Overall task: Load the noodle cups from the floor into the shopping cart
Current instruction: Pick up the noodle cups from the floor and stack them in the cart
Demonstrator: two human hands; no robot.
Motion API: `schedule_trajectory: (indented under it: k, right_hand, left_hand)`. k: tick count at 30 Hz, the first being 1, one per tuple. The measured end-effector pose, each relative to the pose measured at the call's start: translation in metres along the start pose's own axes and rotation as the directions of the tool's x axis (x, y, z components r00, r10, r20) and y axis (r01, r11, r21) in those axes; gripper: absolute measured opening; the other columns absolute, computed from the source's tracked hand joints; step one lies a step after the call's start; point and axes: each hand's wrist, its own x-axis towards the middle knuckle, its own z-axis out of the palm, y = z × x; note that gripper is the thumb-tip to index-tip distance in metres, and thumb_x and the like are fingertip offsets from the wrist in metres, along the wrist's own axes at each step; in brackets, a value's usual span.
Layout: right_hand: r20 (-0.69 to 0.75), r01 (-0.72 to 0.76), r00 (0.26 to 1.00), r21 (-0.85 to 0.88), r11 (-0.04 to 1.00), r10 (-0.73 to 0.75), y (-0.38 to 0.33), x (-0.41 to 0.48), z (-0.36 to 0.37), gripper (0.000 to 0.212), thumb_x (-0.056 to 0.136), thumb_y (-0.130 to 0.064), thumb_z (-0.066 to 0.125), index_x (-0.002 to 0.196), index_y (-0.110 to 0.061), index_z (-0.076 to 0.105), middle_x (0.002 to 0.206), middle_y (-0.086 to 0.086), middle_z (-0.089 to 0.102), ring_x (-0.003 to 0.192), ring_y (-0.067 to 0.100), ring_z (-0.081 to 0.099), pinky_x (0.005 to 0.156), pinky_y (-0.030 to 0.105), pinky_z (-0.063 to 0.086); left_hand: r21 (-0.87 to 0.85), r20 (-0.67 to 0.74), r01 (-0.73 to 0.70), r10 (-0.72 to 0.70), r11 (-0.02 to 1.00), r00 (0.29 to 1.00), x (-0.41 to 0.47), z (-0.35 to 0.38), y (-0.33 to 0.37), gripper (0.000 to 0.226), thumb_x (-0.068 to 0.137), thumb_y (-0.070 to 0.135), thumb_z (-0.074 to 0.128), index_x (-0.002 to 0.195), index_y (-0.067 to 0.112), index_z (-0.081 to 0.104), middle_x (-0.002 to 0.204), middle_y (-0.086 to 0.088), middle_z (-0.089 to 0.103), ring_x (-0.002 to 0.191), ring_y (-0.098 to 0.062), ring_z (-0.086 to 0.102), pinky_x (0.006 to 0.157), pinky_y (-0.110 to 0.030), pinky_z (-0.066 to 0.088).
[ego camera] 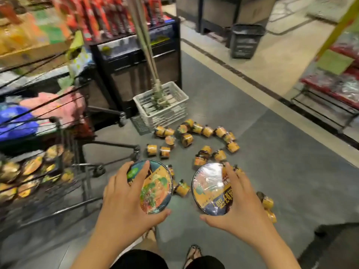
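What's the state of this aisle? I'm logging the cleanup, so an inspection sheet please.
Surface: grey floor, tiled.
Job's things: many floor cups scattered; more carted cups lie in the shopping cart.
Clutter: white crate holding a long-handled tool; black bin beyond.
Hands: left hand grips left-held cup; right hand grips right-held cup.
Cables: nothing seen.
Surroundings: stocked shelves on both sides.

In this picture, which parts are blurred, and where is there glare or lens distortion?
Head view: the shopping cart at left is smeared by motion blur; the left cup in the left hand and the right cup in the right hand are sharp; white glare lies on the right cup's wrap; the dark floor strip bows, a wide-angle effect.
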Motion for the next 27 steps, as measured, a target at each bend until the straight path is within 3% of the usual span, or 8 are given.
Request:
schedule_trajectory:
  k: [6, 10, 15, 23, 27]
  right_hand:
    - [0.201, 0.164, 0.968, -0.065, 0.984, -0.148, -0.056, 0.014, 0.04, 0.134, 0.051, -0.074, 0.074, 0.143, -0.047, -0.02, 0.116, -0.022, 0.014, 0.113, -0.004, 0.024, 0.086, 0.014, 0.028]
    - [0.252, 0.224, 0.946, -0.053, 0.973, -0.204, -0.097, 0.025, 0.078, 0.133, 0.049, -0.073, 0.073, 0.145, -0.047, -0.015, 0.118, -0.023, 0.015, 0.112, -0.007, 0.022, 0.089, 0.012, 0.027]
    - [0.333, 0.348, 0.891, -0.067, 0.935, -0.308, -0.17, 0.047, 0.142, 0.131, 0.042, -0.084, 0.064, 0.14, -0.051, -0.015, 0.14, -0.021, 0.014, 0.134, 0.006, 0.024, 0.109, 0.023, 0.03]
    - [0.417, 0.492, 0.805, -0.072, 0.868, -0.422, -0.292, 0.077, 0.249, 0.126, 0.041, -0.086, 0.063, 0.128, -0.06, -0.024, 0.119, -0.022, 0.017, 0.127, 0.005, 0.026, 0.104, 0.025, 0.036]
    - [0.437, 0.534, 0.772, -0.054, 0.844, -0.461, -0.336, 0.091, 0.286, 0.129, 0.05, -0.076, 0.074, 0.139, -0.051, -0.015, 0.129, -0.018, 0.019, 0.126, 0.004, 0.026, 0.102, 0.02, 0.031]
  left_hand:
    - [-0.005, -0.054, 0.228, -0.228, 0.974, 0.972, -0.048, -0.012, -0.065, 0.112, 0.049, 0.087, 0.05, 0.145, 0.032, 0.035, 0.14, -0.008, 0.035, 0.122, -0.034, 0.039, 0.095, -0.054, 0.041]
    - [-0.051, -0.064, 0.348, -0.351, 0.936, 0.934, -0.07, -0.023, -0.111, 0.113, 0.047, 0.089, 0.05, 0.146, 0.037, 0.032, 0.146, -0.004, 0.029, 0.129, -0.029, 0.032, 0.102, -0.052, 0.035]
    - [-0.07, -0.078, 0.472, -0.476, 0.879, 0.876, -0.1, -0.053, -0.19, 0.114, 0.046, 0.091, 0.047, 0.147, 0.042, 0.025, 0.149, -0.001, 0.023, 0.131, -0.029, 0.029, 0.104, -0.049, 0.034]
    - [-0.142, -0.147, 0.625, -0.64, 0.768, 0.754, -0.15, -0.09, -0.331, 0.11, 0.047, 0.088, 0.051, 0.143, 0.037, 0.034, 0.146, -0.006, 0.031, 0.124, -0.034, 0.037, 0.096, -0.053, 0.043]
    - [-0.162, -0.151, 0.65, -0.67, 0.742, 0.727, -0.163, -0.101, -0.38, 0.108, 0.047, 0.087, 0.055, 0.14, 0.033, 0.039, 0.141, -0.007, 0.037, 0.121, -0.036, 0.043, 0.094, -0.054, 0.045]
